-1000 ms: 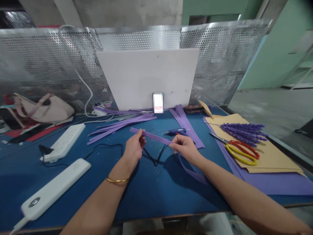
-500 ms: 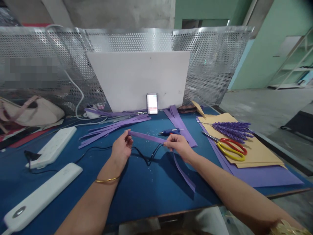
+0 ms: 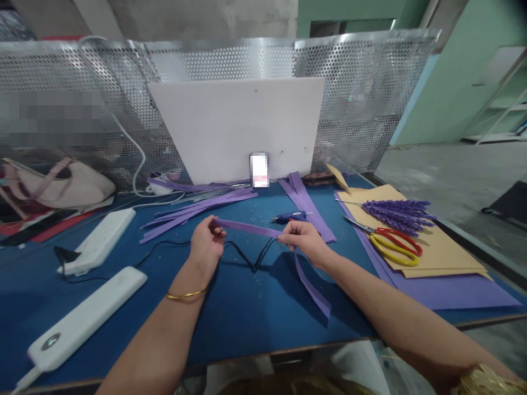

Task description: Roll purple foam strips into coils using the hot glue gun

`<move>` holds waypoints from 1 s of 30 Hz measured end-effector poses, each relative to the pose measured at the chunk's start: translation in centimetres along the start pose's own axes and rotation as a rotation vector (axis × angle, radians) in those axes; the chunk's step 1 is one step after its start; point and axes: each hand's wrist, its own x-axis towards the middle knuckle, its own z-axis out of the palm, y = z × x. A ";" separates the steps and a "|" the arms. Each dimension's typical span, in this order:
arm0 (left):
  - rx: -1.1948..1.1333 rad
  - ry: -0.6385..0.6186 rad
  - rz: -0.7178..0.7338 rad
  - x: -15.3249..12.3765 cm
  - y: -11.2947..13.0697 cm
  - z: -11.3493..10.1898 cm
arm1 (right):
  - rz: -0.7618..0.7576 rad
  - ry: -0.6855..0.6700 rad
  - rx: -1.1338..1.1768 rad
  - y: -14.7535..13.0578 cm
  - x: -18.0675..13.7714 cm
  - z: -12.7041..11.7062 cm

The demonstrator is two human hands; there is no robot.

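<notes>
A narrow purple strip [image 3: 250,228], which looks like felt or paper, is stretched between my two hands above the blue table. My left hand [image 3: 208,240] pinches its left end. Farther along, my right hand [image 3: 303,242] grips it between thumb and fingers, and the loose tail hangs down below that hand. Just behind my right hand lies a blue glue gun [image 3: 290,216], its black cord [image 3: 252,265] looping under the strip. More purple strips [image 3: 201,206] lie in a loose bundle behind my left hand. Wider purple pieces [image 3: 310,211] rest behind the glue gun.
Red-and-yellow-handled scissors [image 3: 394,247] and purple lavender-like stems [image 3: 398,215] lie on tan sheets [image 3: 442,255] over purple sheets [image 3: 469,293]. White power strips [image 3: 99,241] stand at left. A lit phone [image 3: 259,170] leans against a white board [image 3: 242,123].
The view has shifted slightly, so the table's things sit a little higher and farther right. Both hands keep their hold on the strip, with hardly any movement.
</notes>
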 end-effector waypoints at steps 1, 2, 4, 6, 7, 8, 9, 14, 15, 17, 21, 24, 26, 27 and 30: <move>0.000 0.004 -0.017 -0.1 -0.1 0.0 | 0.000 -0.005 -0.003 0.0 0.0 0.0; 0.003 -0.005 -0.024 -0.1 -0.2 0.0 | 0.001 -0.002 -0.003 0.0 0.0 0.1; 0.019 -0.043 -0.004 -0.3 -0.4 0.1 | -0.002 0.015 0.003 0.0 0.0 0.1; 0.038 -0.062 0.027 -0.4 -0.5 0.2 | -0.010 0.027 0.007 0.0 0.1 0.0; 0.040 -0.053 0.034 -0.4 -0.5 0.2 | -0.014 0.028 0.006 0.0 0.1 0.0; 0.034 -0.031 0.036 -0.4 -0.5 0.2 | -0.016 0.024 0.002 0.0 0.1 0.0; 0.022 -0.004 0.036 -0.4 -0.4 0.2 | -0.016 0.017 -0.003 0.0 0.1 0.0; 0.072 -0.128 -0.018 -0.7 -0.7 0.1 | -0.013 0.009 -0.030 0.2 -0.1 0.2; 0.114 -0.190 -0.038 -0.9 -1.1 0.1 | -0.020 0.018 -0.030 0.2 -0.1 0.2; 0.210 -0.282 -0.051 -1.5 -2.0 0.0 | -0.032 0.040 -0.028 0.2 -0.1 0.2; 0.382 -0.350 -0.005 -2.3 -3.6 -0.1 | -0.041 0.056 -0.017 0.1 -0.1 0.3; 0.301 -0.282 -0.023 -2.7 -3.7 0.1 | -0.052 -0.002 -0.007 0.2 -0.1 0.5; 0.248 -0.241 -0.096 -2.9 -3.6 0.3 | -0.055 -0.026 -0.006 0.4 -0.1 0.6; 0.240 -0.246 -0.121 -3.0 -3.5 0.3 | -0.058 -0.021 -0.012 0.4 -0.1 0.6; 0.329 -0.356 -0.078 -3.4 -3.9 0.3 | -0.070 0.022 -0.047 0.6 -0.1 0.6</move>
